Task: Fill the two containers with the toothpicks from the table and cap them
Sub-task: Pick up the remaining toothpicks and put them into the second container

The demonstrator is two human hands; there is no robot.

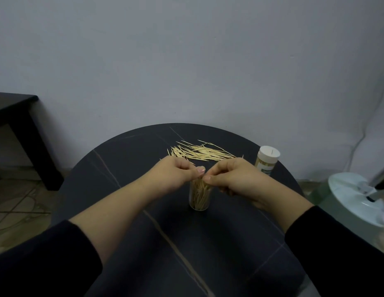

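Grip of left hand (182,174) and right hand (231,179) both pinched on toothpick bundle (201,186) standing in open container (198,204), centre of table (126,163), loose toothpicks (205,152) toward far edge, capped container (266,160) by right edge.

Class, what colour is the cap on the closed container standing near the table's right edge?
White; the cap shows best in the head view.

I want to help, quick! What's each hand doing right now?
Left hand: closed, pinching toothpicks at the open container.
Right hand: closed, pinching the same toothpicks.
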